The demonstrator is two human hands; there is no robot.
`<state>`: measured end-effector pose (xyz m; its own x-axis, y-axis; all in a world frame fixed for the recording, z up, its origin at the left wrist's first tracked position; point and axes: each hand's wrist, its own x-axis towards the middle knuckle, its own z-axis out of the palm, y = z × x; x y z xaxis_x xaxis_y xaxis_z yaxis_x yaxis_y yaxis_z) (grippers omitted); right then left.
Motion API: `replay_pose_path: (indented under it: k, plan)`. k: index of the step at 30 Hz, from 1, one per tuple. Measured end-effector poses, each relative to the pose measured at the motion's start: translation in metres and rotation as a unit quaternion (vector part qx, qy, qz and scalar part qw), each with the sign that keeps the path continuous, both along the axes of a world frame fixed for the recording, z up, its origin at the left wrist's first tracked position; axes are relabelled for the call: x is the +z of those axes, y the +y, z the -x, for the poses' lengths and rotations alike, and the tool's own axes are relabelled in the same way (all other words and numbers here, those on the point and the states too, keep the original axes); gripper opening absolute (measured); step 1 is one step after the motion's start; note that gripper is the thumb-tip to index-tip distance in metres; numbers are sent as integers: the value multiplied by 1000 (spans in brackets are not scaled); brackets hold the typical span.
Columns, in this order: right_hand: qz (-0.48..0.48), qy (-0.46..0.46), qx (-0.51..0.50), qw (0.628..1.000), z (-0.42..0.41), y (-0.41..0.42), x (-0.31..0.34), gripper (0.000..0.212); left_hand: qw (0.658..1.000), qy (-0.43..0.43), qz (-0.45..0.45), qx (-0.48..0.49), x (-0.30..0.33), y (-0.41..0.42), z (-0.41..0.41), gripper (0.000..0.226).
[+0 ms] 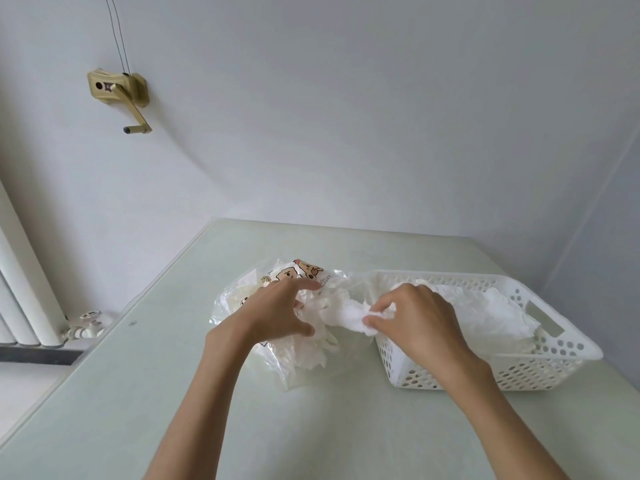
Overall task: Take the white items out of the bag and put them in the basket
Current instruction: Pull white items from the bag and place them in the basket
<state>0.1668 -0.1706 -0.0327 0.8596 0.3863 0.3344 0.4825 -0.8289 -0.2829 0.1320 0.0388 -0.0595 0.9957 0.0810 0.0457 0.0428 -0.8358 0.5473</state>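
Note:
A clear plastic bag (239, 299) printed with cartoon bears lies on the table, with crumpled white tissue (313, 351) spilling from its mouth. My left hand (277, 315) rests on the bag with fingers spread and fairly straight. Between the bag and the basket, my right hand (417, 318) pinches a wad of white tissue (349, 317) at the basket's left rim. The white perforated basket (561, 351) stands to the right and holds more white tissue (491, 311).
The pale green table (145, 393) meets the wall at the back; its left edge (173, 268) runs diagonally. A white radiator with a valve (86, 323) stands beyond that edge. A brass crank fitting (119, 93) hangs on the wall.

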Motion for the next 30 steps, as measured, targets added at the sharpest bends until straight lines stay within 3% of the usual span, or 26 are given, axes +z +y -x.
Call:
replay_pose_path:
  k: [3,5,9,12,14,17,19,20,22,24,27,30]
  plan:
    - [-169,-60,54,982,-13,-11,10,8,1000,6,9,1,1,0,1,71]
    - [-266,-42,68,961,-14,-16,17,9,1000,14,5,1,3,0,2,64]
    - [-380,178,88,903,-17,-23,24,9,999,16,20,-30,7,-1,4,42]
    - [-498,314,130,798,-22,-31,25,11,996,4,65,-54,13,3,6,54]
    - [-533,362,140,752,-24,-37,24,13,992,-13,100,-76,18,1,9,75]
    - [-541,412,163,714,-24,-48,26,25,983,-81,153,-60,26,-15,10,91]
    - [-554,447,188,677,-20,-59,30,26,979,-85,175,-52,31,-31,8,85]
    - [-559,455,201,663,-17,-64,33,24,976,-82,188,-67,33,-41,7,72]
    - [-558,446,226,662,-17,-74,33,28,969,-106,202,-98,40,-62,6,45]
    - [-563,418,217,679,-16,-87,33,42,962,-159,203,-89,44,-76,0,43]
    - [-548,396,215,705,-24,-109,29,24,937,-235,257,-24,51,-84,-11,35]
    - [-462,350,180,795,-33,-118,26,14,913,-240,330,7,65,-93,-19,30]
